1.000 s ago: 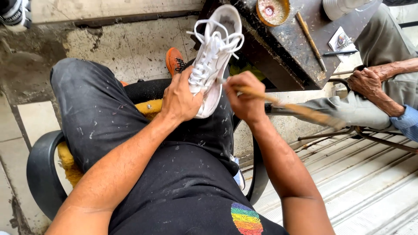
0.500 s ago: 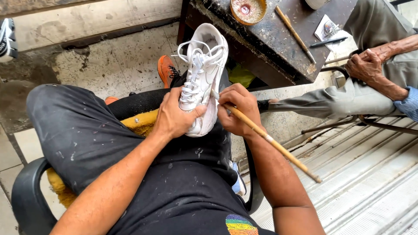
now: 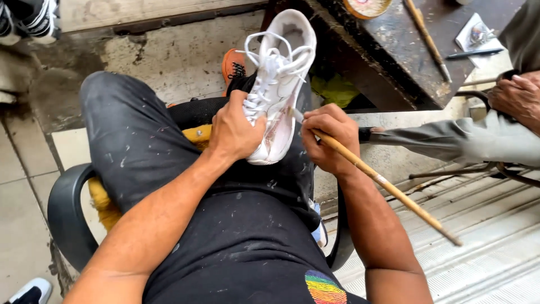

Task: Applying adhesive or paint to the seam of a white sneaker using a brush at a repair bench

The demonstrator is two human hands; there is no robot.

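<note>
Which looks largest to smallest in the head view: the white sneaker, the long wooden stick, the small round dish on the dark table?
1. White sneaker, the most area.
2. Wooden stick: longer than the sneaker, but very thin.
3. Round dish, cut off by the top edge and farther away, so its rank is unsure.

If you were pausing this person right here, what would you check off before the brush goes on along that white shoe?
1. Shoe held firm: ok. The left hand grips the white sneaker at its heel end, resting on the lap.
2. Brush in hand: ok. The right hand grips the long wooden brush near its front end.
3. Brush tip on the shoe: ok. It meets the sneaker's side by the sole.
4. Paint on the tip: cannot tell, too small.
5. Laces clear of the tip: ok. They lie on top, away from it.
6. Neighbour's hand clear: ok, off to the right.
</note>
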